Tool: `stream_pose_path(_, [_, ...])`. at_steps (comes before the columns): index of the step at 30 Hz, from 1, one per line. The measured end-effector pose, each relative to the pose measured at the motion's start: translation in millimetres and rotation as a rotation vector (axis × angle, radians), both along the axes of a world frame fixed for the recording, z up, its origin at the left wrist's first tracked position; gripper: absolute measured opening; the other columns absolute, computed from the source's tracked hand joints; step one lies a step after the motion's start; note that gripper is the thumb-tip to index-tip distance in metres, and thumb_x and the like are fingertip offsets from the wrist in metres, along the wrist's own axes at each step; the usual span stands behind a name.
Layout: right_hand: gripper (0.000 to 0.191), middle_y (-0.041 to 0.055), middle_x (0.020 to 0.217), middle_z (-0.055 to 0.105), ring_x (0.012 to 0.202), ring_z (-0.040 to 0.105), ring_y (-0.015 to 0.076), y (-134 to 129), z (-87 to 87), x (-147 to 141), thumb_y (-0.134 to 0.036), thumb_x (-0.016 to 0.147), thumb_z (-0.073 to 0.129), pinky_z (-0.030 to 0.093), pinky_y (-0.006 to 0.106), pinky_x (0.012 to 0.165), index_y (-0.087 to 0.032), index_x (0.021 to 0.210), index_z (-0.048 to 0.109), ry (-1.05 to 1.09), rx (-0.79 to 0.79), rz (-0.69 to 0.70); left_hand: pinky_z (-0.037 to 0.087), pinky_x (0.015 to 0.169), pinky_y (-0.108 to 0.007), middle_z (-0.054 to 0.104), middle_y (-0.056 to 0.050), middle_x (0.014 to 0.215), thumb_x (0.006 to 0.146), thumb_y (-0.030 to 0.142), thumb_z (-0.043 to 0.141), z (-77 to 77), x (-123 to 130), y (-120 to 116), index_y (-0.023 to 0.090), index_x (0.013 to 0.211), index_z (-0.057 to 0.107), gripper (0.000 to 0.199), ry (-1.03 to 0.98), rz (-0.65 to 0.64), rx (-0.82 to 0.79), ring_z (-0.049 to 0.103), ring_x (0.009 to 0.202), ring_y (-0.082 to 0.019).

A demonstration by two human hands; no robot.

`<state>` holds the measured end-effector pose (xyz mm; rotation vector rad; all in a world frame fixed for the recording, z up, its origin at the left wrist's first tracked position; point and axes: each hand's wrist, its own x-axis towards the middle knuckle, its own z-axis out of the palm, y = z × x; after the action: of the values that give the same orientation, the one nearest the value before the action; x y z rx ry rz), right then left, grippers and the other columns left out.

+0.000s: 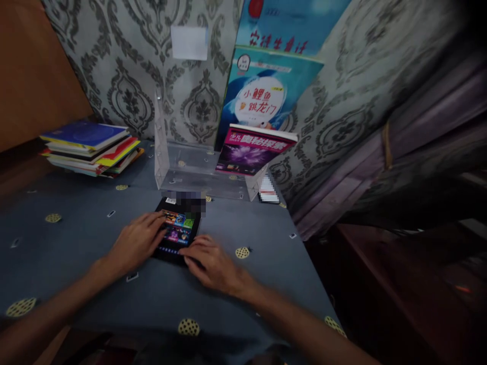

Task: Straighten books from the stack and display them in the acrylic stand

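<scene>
And here we are at the tabletop [95, 228], with the dark book [175, 253] lying near its middle, small colourful pictures on the cover! The left hand [139, 238] comes in at the book's left side, fingers extended and open over the cover. Across at the near right corner, the right hand [209, 261] has its fingers bent against the edge; whether they're gripping it, I cannot tell. Just beyond stands the clear rack [162, 152], a magenta-covered book [247, 152] leaning at its right end, blue-green book [262, 91] behind. Over at far left, a stack of books [91, 144], blue cover on top!
</scene>
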<state>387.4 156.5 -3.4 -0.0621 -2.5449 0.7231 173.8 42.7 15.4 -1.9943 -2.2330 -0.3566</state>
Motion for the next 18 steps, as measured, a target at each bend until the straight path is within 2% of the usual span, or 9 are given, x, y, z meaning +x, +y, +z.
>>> stream_pose_path(2, [0.026,0.0074,0.097,0.075,0.095,0.066,0.0204,2.1,0.1,-0.2,-0.021,0.097,0.050,0.052,0.042,0.092,-0.020,0.115,0.068,-0.019,0.006,-0.050,0.054,0.091,-0.049,0.067,-0.017,0.127,0.100,0.037,0.038,-3.8,-5.8,3.9,0.014,0.123,0.062,0.040,0.025,0.091,-0.003,0.064,0.112,-0.032])
stream_pose_path(6, [0.026,0.0107,0.114,0.072,0.114,0.060,0.0245,5.9,-3.1,-1.0,-0.020,0.094,0.054,0.048,0.047,0.101,-0.018,0.117,0.066,-0.030,0.037,-0.196,0.056,0.083,-0.046,0.071,-0.014,0.116,0.099,0.040,0.037,-8.4,-12.7,7.4,0.018,0.124,0.060,0.041,-0.075,0.116,0.008,0.068,0.101,-0.030])
stream_pose_path(8, [0.027,0.0112,0.120,0.070,0.120,0.057,0.0252,6.5,-4.5,-1.1,-0.020,0.094,0.055,0.047,0.048,0.103,-0.019,0.118,0.066,-0.040,0.050,-0.215,0.057,0.083,-0.046,0.073,-0.011,0.113,0.097,0.043,0.038,-10.7,-17.1,8.5,0.020,0.122,0.061,0.041,-0.186,0.127,0.053,0.069,0.100,-0.030])
stream_pose_path(10, [0.027,0.0105,0.121,0.070,0.122,0.055,0.0253,6.2,-4.5,-0.6,-0.020,0.094,0.056,0.048,0.047,0.103,-0.019,0.118,0.066,-0.054,0.054,-0.212,0.057,0.086,-0.046,0.074,-0.010,0.112,0.093,0.050,0.043,-13.1,-24.0,10.1,0.021,0.121,0.062,0.044,-0.377,0.147,0.108,0.070,0.102,-0.030])
stream_pose_path(13, [0.026,0.0095,0.119,0.070,0.122,0.055,0.0251,5.1,-1.8,0.5,-0.021,0.094,0.056,0.050,0.044,0.102,-0.020,0.118,0.067,-0.074,0.043,-0.213,0.057,0.089,-0.045,0.073,-0.014,0.116,0.083,0.060,0.055,-14.6,-35.1,12.6,0.017,0.122,0.060,0.058,-0.816,0.197,0.166,0.071,0.104,-0.031])
stream_pose_path(16, [0.026,0.0096,0.117,0.070,0.120,0.056,0.0244,5.4,0.8,1.1,-0.021,0.094,0.056,0.050,0.044,0.101,-0.021,0.118,0.066,-0.086,0.026,-0.225,0.060,0.082,-0.041,0.070,-0.017,0.122,0.077,0.056,0.066,-10.6,-38.3,13.5,0.015,0.125,0.057,0.064,-1.231,0.285,0.176,0.072,0.101,-0.029])
stream_pose_path(18, [0.025,0.0099,0.116,0.070,0.118,0.057,0.0243,6.7,1.0,0.7,-0.021,0.094,0.056,0.051,0.045,0.100,-0.021,0.118,0.066,-0.070,0.002,-0.228,0.060,0.078,-0.039,0.073,-0.016,0.117,0.074,0.050,0.071,-4.5,-33.5,13.3,0.015,0.122,0.059,0.060,-1.418,0.335,0.134,0.073,0.095,-0.028])
